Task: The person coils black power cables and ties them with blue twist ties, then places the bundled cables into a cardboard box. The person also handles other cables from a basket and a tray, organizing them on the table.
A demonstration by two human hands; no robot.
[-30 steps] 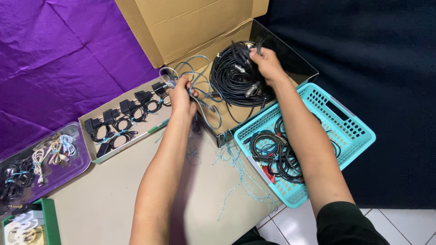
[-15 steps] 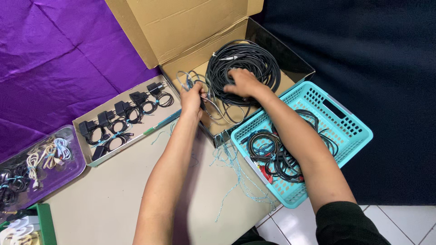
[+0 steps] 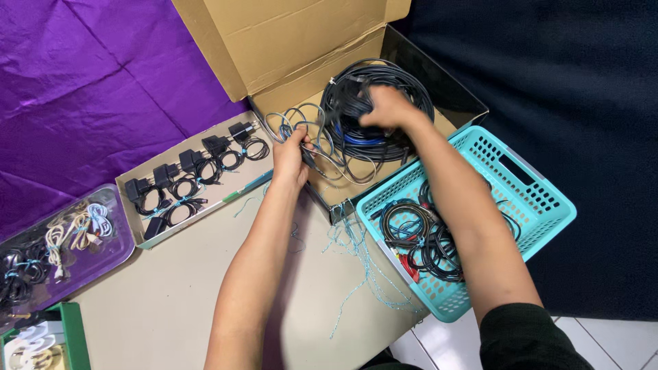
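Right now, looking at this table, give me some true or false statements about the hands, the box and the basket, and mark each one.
1. The left hand holds a grey cable. True.
2. The right hand rests in the basket. False: it is on the black cable coil in the cardboard box.
3. The basket is teal and holds coiled cables. True.
4. The box is closed. False: its flap stands open.
5. Black chargers lie in a shallow tray left of the box. True.

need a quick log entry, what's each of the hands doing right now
Left hand: closed on the grey cable at the box's edge.
Right hand: closed on the black cable coil in the cardboard box.
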